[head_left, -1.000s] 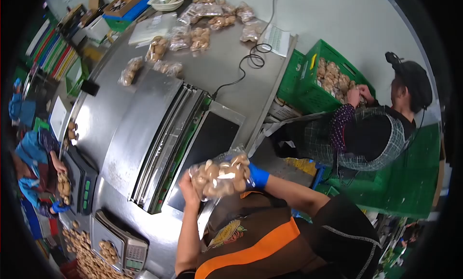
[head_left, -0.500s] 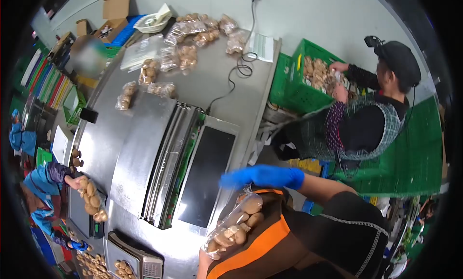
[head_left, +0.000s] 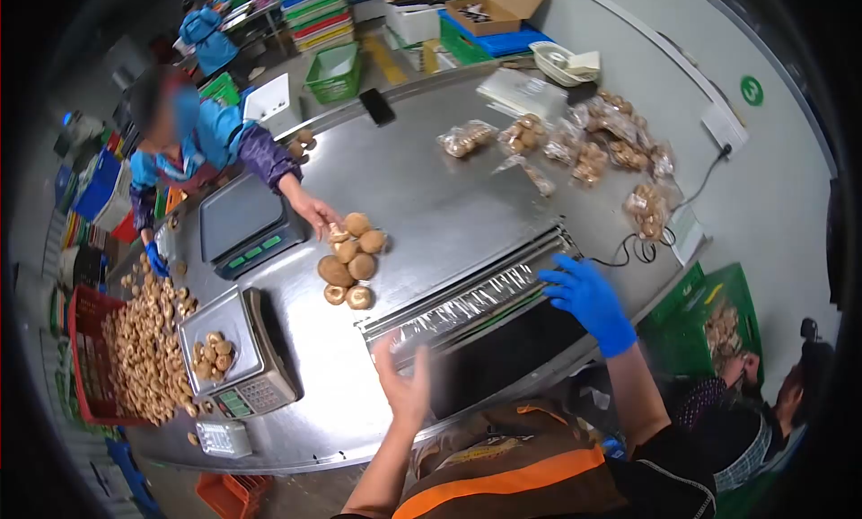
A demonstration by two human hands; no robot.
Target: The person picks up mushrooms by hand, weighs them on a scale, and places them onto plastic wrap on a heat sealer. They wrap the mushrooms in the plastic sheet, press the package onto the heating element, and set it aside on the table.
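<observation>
Presently, two hands are noted at one wrapping machine (head_left: pixel 463 318), with one strip of wrinkled clear film (head_left: pixel 489 294) stretched along it. The fingers of the left hand (head_left: pixel 406 386), bare and blurred, are parted and empty near one end of the film; those of the right hand (head_left: pixel 594 309), gloved in blue, are spread and empty near the other. Contact with the film cannot be confirmed. The film's long axis is directed from the left fingers towards the right fingers, and a black plate (head_left: pixel 503 353) is found between the hands.

Beyond the left fingers, one cluster of mushrooms (head_left: pixel 362 266) is observed, eight caps being counted; its long axis is turned crosswise to the film. Its far end is reached by a co-worker's hand (head_left: pixel 314 211).

Two scales are recorded left of the left fingers: a loaded scale (head_left: pixel 266 386) and a black scale (head_left: pixel 247 223). Past the right fingers, the desk (head_left: pixel 431 196) is crowded by bagged mushrooms (head_left: pixel 590 162), overlapped and not fully countable, and one cable (head_left: pixel 636 250).
</observation>
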